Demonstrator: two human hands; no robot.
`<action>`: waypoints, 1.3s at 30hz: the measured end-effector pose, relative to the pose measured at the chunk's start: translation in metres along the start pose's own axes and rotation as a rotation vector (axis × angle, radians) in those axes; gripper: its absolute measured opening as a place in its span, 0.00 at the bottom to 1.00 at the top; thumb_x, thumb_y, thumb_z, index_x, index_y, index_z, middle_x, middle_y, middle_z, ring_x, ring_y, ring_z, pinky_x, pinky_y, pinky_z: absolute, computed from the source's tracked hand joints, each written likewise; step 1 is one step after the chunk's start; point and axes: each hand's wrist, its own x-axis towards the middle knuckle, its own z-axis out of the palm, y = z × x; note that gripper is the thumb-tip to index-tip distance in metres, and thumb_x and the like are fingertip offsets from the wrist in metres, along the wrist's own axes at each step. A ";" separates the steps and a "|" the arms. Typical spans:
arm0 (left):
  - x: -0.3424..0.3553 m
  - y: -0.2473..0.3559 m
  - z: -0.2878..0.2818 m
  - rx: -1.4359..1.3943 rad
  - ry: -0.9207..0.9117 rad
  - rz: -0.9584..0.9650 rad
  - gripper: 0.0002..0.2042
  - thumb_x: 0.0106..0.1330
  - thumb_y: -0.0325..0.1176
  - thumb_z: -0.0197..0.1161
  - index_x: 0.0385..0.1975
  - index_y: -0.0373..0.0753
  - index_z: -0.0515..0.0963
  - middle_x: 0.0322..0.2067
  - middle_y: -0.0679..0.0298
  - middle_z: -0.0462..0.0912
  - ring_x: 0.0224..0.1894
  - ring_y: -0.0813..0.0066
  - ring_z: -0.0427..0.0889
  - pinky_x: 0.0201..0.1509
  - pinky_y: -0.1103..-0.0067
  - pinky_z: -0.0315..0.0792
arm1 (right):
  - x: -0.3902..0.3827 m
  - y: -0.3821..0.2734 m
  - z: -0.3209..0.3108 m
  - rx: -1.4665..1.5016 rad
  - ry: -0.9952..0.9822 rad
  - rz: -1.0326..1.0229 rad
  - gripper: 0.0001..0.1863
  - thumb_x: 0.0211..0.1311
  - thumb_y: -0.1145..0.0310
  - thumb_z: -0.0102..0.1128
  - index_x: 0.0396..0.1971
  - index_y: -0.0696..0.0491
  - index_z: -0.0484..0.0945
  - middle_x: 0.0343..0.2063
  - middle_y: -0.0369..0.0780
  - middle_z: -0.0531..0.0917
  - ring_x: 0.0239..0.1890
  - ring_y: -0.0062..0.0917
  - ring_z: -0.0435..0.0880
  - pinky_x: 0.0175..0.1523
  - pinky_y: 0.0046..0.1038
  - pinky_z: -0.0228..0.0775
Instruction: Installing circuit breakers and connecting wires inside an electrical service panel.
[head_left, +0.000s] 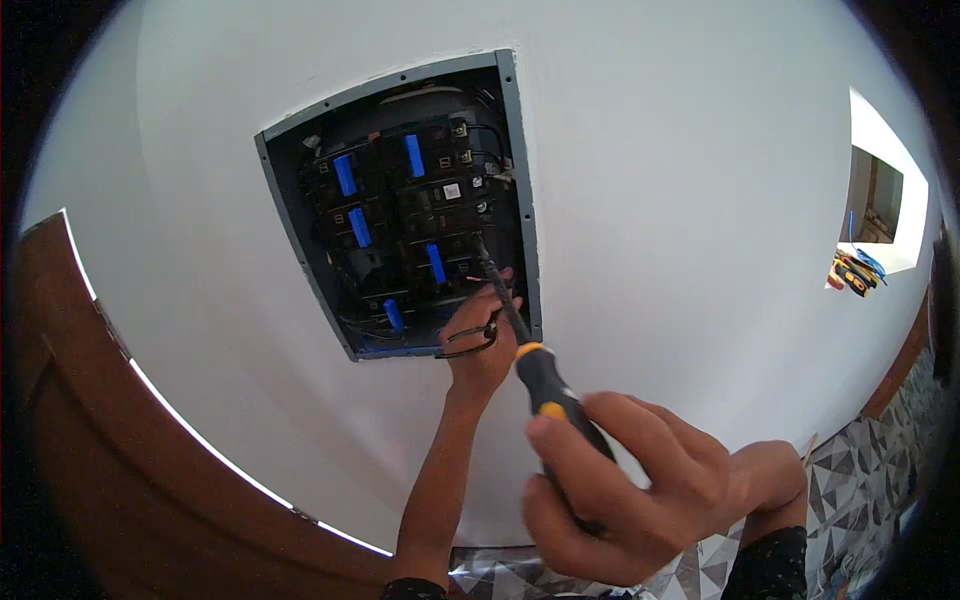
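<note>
A screwdriver (545, 378) with a black and yellow handle slants up into a breaker panel (532, 250) set in the white wall. My right hand (650, 480) wraps round its handle. The dark shaft reaches the right column of black circuit breakers (440, 205), its tip on a terminal there. At the panel's lower right corner, my left hand (482, 340) has its fingers curled inside the box, close beside the shaft. A black wire (468, 349) loops across this hand and seems held in it; the fingertips are partly hidden.
Several breakers carry blue levers (415, 156). Black wires run along the box's inner right side. A square wall opening (880, 195) on the right holds hand tools (855, 272) on its ledge. A brown door (130, 440) stands lower left; patterned tiles (850, 500) cover the floor.
</note>
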 end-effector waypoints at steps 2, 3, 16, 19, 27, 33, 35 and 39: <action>0.000 0.001 -0.002 0.035 -0.002 0.017 0.08 0.58 0.20 0.69 0.36 0.33 0.81 0.41 0.53 0.87 0.40 0.62 0.87 0.43 0.74 0.81 | -0.007 0.000 -0.008 -0.021 -0.005 -0.011 0.20 0.45 0.78 0.68 0.38 0.47 0.73 0.42 0.47 0.82 0.33 0.37 0.85 0.26 0.28 0.82; 0.000 0.001 -0.003 0.061 -0.006 0.028 0.07 0.58 0.21 0.69 0.36 0.33 0.80 0.40 0.53 0.86 0.39 0.61 0.87 0.42 0.74 0.81 | -0.010 -0.002 -0.011 -0.018 -0.005 -0.020 0.20 0.45 0.78 0.68 0.38 0.47 0.73 0.42 0.47 0.82 0.33 0.37 0.85 0.26 0.28 0.82; 0.005 0.010 -0.006 0.022 -0.047 -0.004 0.04 0.60 0.18 0.65 0.32 0.33 0.78 0.40 0.53 0.87 0.38 0.63 0.88 0.41 0.75 0.81 | -0.022 0.003 0.012 0.042 0.077 0.068 0.19 0.40 0.77 0.71 0.35 0.48 0.76 0.38 0.48 0.84 0.30 0.37 0.85 0.20 0.25 0.77; 0.006 0.009 -0.006 0.067 -0.036 0.041 0.05 0.59 0.17 0.65 0.32 0.33 0.78 0.40 0.53 0.87 0.38 0.63 0.88 0.40 0.75 0.81 | -0.022 0.004 0.011 -0.002 0.043 -0.013 0.17 0.43 0.76 0.69 0.36 0.48 0.76 0.39 0.46 0.84 0.30 0.36 0.85 0.21 0.24 0.77; 0.005 0.009 -0.005 0.065 -0.041 -0.016 0.07 0.56 0.18 0.69 0.32 0.33 0.78 0.43 0.53 0.87 0.40 0.64 0.87 0.42 0.73 0.81 | -0.023 0.002 0.011 -0.009 -0.050 -0.059 0.17 0.48 0.75 0.70 0.37 0.46 0.74 0.41 0.40 0.83 0.35 0.35 0.85 0.28 0.26 0.82; 0.000 0.001 0.000 -0.023 -0.008 -0.003 0.07 0.56 0.19 0.69 0.32 0.34 0.79 0.45 0.53 0.86 0.41 0.65 0.87 0.44 0.75 0.80 | -0.022 0.002 0.007 -0.008 -0.117 -0.087 0.17 0.49 0.73 0.72 0.37 0.45 0.73 0.41 0.37 0.82 0.39 0.37 0.85 0.34 0.28 0.85; -0.001 -0.001 0.002 -0.091 0.012 -0.010 0.06 0.57 0.19 0.69 0.32 0.34 0.79 0.45 0.53 0.86 0.41 0.66 0.87 0.44 0.75 0.80 | -0.021 0.003 0.006 -0.003 -0.122 -0.111 0.17 0.49 0.73 0.71 0.37 0.45 0.73 0.41 0.37 0.82 0.39 0.36 0.85 0.34 0.28 0.84; -0.001 0.000 0.000 -0.108 -0.009 -0.042 0.05 0.62 0.25 0.68 0.34 0.33 0.79 0.46 0.54 0.86 0.43 0.66 0.87 0.48 0.74 0.79 | -0.021 0.004 0.007 -0.004 -0.117 -0.126 0.16 0.50 0.72 0.70 0.36 0.46 0.73 0.40 0.36 0.82 0.39 0.36 0.85 0.36 0.27 0.84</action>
